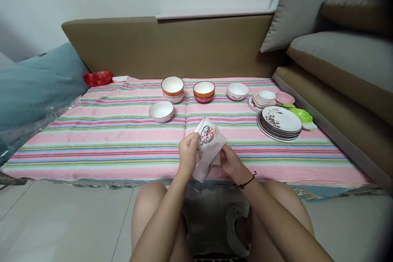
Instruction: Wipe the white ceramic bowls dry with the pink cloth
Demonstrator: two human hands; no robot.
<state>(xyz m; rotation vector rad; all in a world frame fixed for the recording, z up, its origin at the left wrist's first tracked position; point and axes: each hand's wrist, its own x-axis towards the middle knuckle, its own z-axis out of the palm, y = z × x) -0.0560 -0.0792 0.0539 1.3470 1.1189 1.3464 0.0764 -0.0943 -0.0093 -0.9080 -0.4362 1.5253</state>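
Observation:
A white bowl (pixel 206 130) with a dark and red painted pattern is tilted on its side above the cloth's front edge. My left hand (pixel 188 151) is closed on its left side, thumb on the rim. A pale pink cloth (pixel 205 164) drapes around the bowl's lower part and hangs down. My right hand (pixel 229 159) is closed on the cloth at the right, its fingers partly hidden behind the fabric. Beyond them stand a single white bowl (pixel 161 111), a stack of bowls (pixel 172 86), another stack with an orange band (pixel 204 90), and a white flowered bowl (pixel 238 91).
Stacked plates (pixel 281 120), small dishes (pixel 266 96), a pink bowl (pixel 285 98) and a green leaf-shaped dish (pixel 303 117) sit at right on the striped cloth (pixel 123 139). A red bundle (pixel 98 78) lies far left. Grey cushions (pixel 337 57) are piled right; a blue cushion (pixel 43 73) lies left.

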